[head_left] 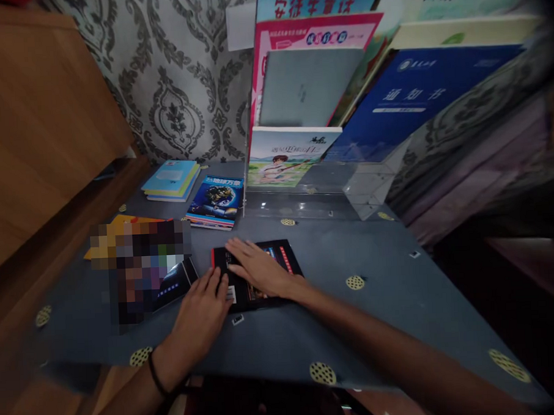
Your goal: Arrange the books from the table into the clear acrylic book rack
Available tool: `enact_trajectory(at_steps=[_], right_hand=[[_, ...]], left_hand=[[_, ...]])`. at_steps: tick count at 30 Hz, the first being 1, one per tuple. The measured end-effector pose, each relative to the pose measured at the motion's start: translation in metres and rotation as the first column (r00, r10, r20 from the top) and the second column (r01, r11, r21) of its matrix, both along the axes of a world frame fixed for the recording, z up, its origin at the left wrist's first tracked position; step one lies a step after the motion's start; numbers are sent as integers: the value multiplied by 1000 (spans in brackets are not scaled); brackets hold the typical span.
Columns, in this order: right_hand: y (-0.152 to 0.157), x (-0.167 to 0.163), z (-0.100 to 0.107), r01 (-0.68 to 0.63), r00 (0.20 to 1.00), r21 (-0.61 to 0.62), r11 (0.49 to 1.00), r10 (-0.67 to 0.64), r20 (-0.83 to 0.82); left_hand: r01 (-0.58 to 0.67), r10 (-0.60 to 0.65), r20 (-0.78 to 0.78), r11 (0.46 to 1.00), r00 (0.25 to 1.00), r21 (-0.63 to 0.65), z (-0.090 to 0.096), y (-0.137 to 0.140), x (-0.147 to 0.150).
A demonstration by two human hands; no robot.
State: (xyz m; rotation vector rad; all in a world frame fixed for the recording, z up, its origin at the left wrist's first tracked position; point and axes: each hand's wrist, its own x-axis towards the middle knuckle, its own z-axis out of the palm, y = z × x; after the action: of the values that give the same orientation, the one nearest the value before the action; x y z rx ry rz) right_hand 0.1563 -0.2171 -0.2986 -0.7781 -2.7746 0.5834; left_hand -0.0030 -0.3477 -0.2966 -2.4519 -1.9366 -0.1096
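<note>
A black book with red edging and a white barcode label lies flat on the table in front of me. Across its cover rests my right hand, fingers stretched out toward the upper left. My left hand lies at the book's left edge, its fingertips touching the book and its fingers extended. A dark band circles the left wrist. Just left of that hand lies another dark book or booklet, overlapped by a blurred-out patch. An orange item shows beside the patch.
Behind the hands stand a stack of blue books with an Earth cover and a stack of light blue and yellow books. A clear acrylic rack holds several upright books and a blue folder. A wooden cabinet borders the left.
</note>
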Motion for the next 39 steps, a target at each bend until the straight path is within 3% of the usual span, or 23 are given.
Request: enact_trajectory(at_steps=[6,9,11,15,19,25,27,31,36,39], right_hand=[[-5,71,-28,302,953,155,941,-304,-12],[-22,86,-39,377,926,178,909,-372,-60],[-29,89,-43,392,920,185,901,-386,-65],[-32,89,-43,383,923,183,905,-384,-34],[-31,88,-40,390,919,179,903,-395,-11],[-43,102,-35,326,943,212,921,-334,2],[-49,112,-33,272,959,232,934,-282,9],[-51,128,-29,177,980,265,948,-194,40],[-45,129,-23,101,987,348,932,-137,82],[-46,127,-19,63,990,389,919,-108,94]], left_hand=[[-16,15,-15,999,1000,-48,5,3,8],[-8,7,13,1000,1000,12,-3,6,32],[80,-84,61,995,995,66,-12,13,53],[205,-210,80,976,974,71,-20,37,76],[77,-79,49,997,996,28,-18,54,50],[-88,86,38,993,996,75,-19,47,19],[-41,39,25,995,999,87,-17,43,20],[192,-192,-2,980,981,52,-10,38,24],[293,-295,-134,956,946,-31,7,36,33],[385,-391,-252,920,885,-77,14,29,43]])
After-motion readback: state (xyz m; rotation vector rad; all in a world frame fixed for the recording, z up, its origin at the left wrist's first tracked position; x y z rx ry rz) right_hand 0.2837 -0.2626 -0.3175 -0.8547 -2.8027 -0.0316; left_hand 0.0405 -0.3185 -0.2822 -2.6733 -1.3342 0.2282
